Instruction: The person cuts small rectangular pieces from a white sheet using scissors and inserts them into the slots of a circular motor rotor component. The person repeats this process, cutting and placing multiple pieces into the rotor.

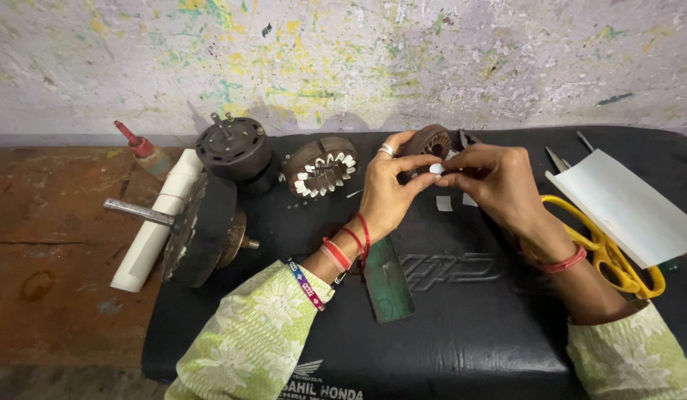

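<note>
A pale plaster wall [343,59], flecked with yellow and green paint, backed a worn reddish-brown bench top [47,252]; over most of the bench lay a black padded mat [462,333], evidently spread as a soft working surface. Largest of the loose items: a dark round winding wheel on a metal spindle [199,230], lying against a white plastic pipe [154,222] at the mat's left edge. Behind it stood a black motor housing with a stub shaft [234,148], and just right of that a brown stator core lined with white slot papers [321,167], tilted toward the viewer. At right lay a sheet of white insulating paper [629,204], overlapping yellow-handled scissors [610,252], kept near as though for cutting strips. A green flat gauge [388,281] lay on the mat below the left wrist. A red-capped bottle [147,152] stood at the far left by the wall. Small cut white paper pieces [445,203] lay under the hands. The left hand [392,189], ringed and bangled, was closed around a second brown stator core [431,141], holding it raised off the mat near the wall edge. The right hand [499,181] pinched a small white paper slip [437,169] between thumb and forefinger, right at the core's rim, touching the left fingertips.
</note>
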